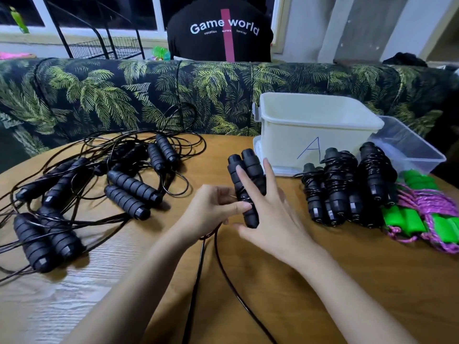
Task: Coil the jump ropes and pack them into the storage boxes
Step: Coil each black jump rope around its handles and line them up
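Black cord (215,244) climbs from bottom centre to the paired handles (244,170) at mid-frame; the left hand (211,209) grips them with curled fingers, and the right hand (270,219) presses straight, spread fingers against them.

Wood-grain table (323,281) beneath. Beyond the left hand (211,209): palm-print sofa back (99,95), then a black wire rack (104,47) and dark windows (82,6) in white frames. Beyond the right hand (273,219): pale wall (310,33). Between them, a person's black-shirted back (198,40), lettered "Game world".
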